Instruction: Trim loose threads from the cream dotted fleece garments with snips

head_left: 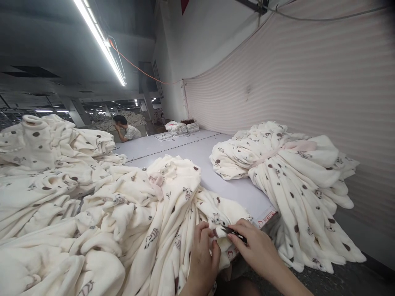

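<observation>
Cream plush garments (173,205) with brown dots and small animal prints lie heaped in front of me, one with a pink bow near its top. At the table's front edge, my left hand (205,250) pinches part of the nearest garment between curled fingers. My right hand (254,244) is closed around small black thread snips (236,235). Their dark pointed blades reach left to the fabric, close to my left fingertips. Whether the blades touch the cloth cannot be made out.
A bundle of similar garments (290,181), tied with a pink strip, hangs over the table edge at right. More garments (46,144) pile up at left. Folded stacks (179,128) stand on the pale table (185,144). A person (126,129) sits beyond; a striped cloth (293,82) covers the right wall.
</observation>
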Demonstrator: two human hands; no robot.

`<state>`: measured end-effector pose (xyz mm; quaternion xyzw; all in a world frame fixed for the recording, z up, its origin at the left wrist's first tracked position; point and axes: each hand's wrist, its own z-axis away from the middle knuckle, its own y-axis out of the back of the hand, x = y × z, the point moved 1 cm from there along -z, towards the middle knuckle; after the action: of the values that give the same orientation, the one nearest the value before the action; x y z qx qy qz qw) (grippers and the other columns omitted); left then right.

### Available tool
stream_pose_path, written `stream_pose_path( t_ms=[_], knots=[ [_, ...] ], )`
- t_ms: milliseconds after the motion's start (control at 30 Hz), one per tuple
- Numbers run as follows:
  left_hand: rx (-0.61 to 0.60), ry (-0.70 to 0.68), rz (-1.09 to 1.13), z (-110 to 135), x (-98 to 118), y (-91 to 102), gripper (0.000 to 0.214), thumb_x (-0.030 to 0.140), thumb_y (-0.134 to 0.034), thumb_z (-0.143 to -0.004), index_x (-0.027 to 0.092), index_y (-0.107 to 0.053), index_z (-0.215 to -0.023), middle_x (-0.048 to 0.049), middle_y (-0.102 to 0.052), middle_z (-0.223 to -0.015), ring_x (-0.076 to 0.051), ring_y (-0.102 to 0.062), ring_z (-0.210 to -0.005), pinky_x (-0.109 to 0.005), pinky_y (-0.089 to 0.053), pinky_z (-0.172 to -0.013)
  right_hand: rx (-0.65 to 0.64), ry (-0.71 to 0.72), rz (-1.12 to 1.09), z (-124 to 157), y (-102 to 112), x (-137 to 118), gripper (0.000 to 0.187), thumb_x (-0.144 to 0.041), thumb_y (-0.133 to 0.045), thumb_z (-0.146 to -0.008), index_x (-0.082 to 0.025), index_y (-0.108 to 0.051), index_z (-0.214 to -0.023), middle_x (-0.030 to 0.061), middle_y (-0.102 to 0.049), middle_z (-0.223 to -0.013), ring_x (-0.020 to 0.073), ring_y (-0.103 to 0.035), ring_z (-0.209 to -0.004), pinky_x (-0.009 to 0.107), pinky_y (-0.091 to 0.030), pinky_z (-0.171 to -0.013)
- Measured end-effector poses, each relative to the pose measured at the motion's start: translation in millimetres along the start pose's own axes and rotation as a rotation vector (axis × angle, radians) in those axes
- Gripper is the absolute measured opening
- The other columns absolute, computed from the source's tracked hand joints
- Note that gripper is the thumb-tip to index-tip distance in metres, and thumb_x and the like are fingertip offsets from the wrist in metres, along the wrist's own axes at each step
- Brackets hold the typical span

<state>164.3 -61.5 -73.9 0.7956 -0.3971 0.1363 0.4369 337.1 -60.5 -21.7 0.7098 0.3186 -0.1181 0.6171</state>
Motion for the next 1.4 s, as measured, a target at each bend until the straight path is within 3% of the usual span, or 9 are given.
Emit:
stream_pose_path(
  t_ms=[467, 667, 733, 833, 967, 1067, 1133, 1267, 1400],
  knots=[
    [0.087, -0.053, -0.026, 1.3, 0.8, -0.9, 0.017, 0.007, -0.041, -0.082, 0.020, -0.047, -0.089, -0.0109, -0.049, -0.108, -0.022, -0.051, -0.110, -0.038, -0.048, -0.089, -0.008, -0.023, -0.032, -10.8, 4.3, 0.7, 0.026, -0.035, -0.045, -0.089, -0.028, -0.068, -0.096, -0.0002, -0.065, -0.094, 0.0174, -0.063, -0.085, 0.026, -0.043, -0.072],
    [0.091, 0.008, 0.076, -0.4, 1.0, 1.0, 0.012, 0.013, -0.042, -0.084, 0.020, -0.051, -0.087, -0.0150, -0.046, -0.130, -0.026, -0.046, -0.121, -0.042, -0.045, -0.092, 0.096, -0.095, -0.140, 5.6, -21.3, 14.4, 0.030, -0.041, -0.053, -0.082, -0.025, -0.060, -0.107, 0.0031, -0.064, -0.106, 0.0211, -0.061, -0.097, 0.029, -0.046, -0.079],
    [0.040, 0.081, 0.167, -2.7, 0.6, 1.7, 0.014, 0.017, -0.044, -0.083, 0.020, -0.054, -0.092, -0.0134, -0.052, -0.126, -0.025, -0.051, -0.115, -0.040, -0.045, -0.089, 0.148, -0.113, -0.127, 6.9, -34.6, 19.3, 0.031, -0.036, -0.054, -0.080, -0.025, -0.056, -0.109, 0.0043, -0.063, -0.108, 0.0222, -0.062, -0.096, 0.030, -0.047, -0.077],
    [-0.083, 0.393, 0.433, -8.6, 0.7, 1.4, 0.026, 0.023, -0.047, -0.082, 0.020, -0.057, -0.106, -0.0063, -0.065, -0.097, -0.020, -0.060, -0.086, -0.032, -0.047, -0.075, 0.268, -0.130, -0.094, -2.8, -48.2, 25.2, 0.021, -0.026, -0.043, -0.084, -0.024, -0.055, -0.101, 0.0048, -0.065, -0.099, 0.0218, -0.063, -0.090, 0.030, -0.047, -0.070],
    [-0.216, 0.749, 0.860, -16.2, 4.8, 2.5, 0.026, 0.026, -0.050, -0.078, 0.017, -0.064, -0.098, -0.0021, -0.066, -0.079, -0.017, -0.058, -0.074, -0.027, -0.044, -0.069, 0.274, -0.125, -0.101, -21.0, -48.2, 27.8, 0.015, -0.030, -0.042, -0.087, -0.022, -0.054, -0.086, 0.0032, -0.065, -0.082, 0.0206, -0.062, -0.078, 0.028, -0.044, -0.063],
    [-0.186, 0.801, 1.012, -17.9, 5.8, 6.2, 0.028, 0.030, -0.053, -0.079, 0.016, -0.065, -0.101, -0.0036, -0.068, -0.083, -0.017, -0.059, -0.078, -0.026, -0.044, -0.072, 0.160, -0.066, -0.138, -19.9, -38.8, 24.0, 0.015, -0.034, -0.048, -0.086, -0.023, -0.057, -0.082, 0.0006, -0.065, -0.080, 0.0187, -0.062, -0.076, 0.026, -0.045, -0.063],
    [-0.164, 0.810, 1.088, -17.4, 4.6, 7.6, 0.029, 0.031, -0.057, -0.077, 0.016, -0.065, -0.101, -0.0052, -0.069, -0.089, -0.018, -0.060, -0.084, -0.027, -0.044, -0.075, 0.118, -0.020, -0.144, -12.5, -31.1, 19.9, 0.015, -0.035, -0.052, -0.085, -0.024, -0.061, -0.092, 0.0008, -0.065, -0.088, 0.0186, -0.062, -0.080, 0.026, -0.046, -0.066],
    [-0.115, 0.887, 1.099, -17.0, 1.2, 7.4, 0.036, 0.033, -0.065, -0.073, 0.016, -0.064, -0.104, -0.0071, -0.069, -0.093, -0.020, -0.061, -0.088, -0.030, -0.044, -0.079, 0.137, 0.096, -0.069, -1.1, -20.2, 12.4, 0.026, -0.032, -0.052, -0.086, -0.026, -0.062, -0.109, 0.0038, -0.064, -0.098, 0.0202, -0.062, -0.087, 0.029, -0.046, -0.073],
    [-0.143, 0.858, 1.118, -19.7, 1.2, 7.9, 0.035, 0.033, -0.066, -0.072, 0.015, -0.065, -0.103, -0.0081, -0.070, -0.097, -0.021, -0.061, -0.091, -0.031, -0.043, -0.084, 0.128, 0.083, -0.136, -3.4, -18.6, 11.8, 0.025, -0.032, -0.046, -0.089, -0.026, -0.067, -0.100, 0.0037, -0.066, -0.093, 0.0187, -0.063, -0.084, 0.027, -0.047, -0.071]
  ],
)
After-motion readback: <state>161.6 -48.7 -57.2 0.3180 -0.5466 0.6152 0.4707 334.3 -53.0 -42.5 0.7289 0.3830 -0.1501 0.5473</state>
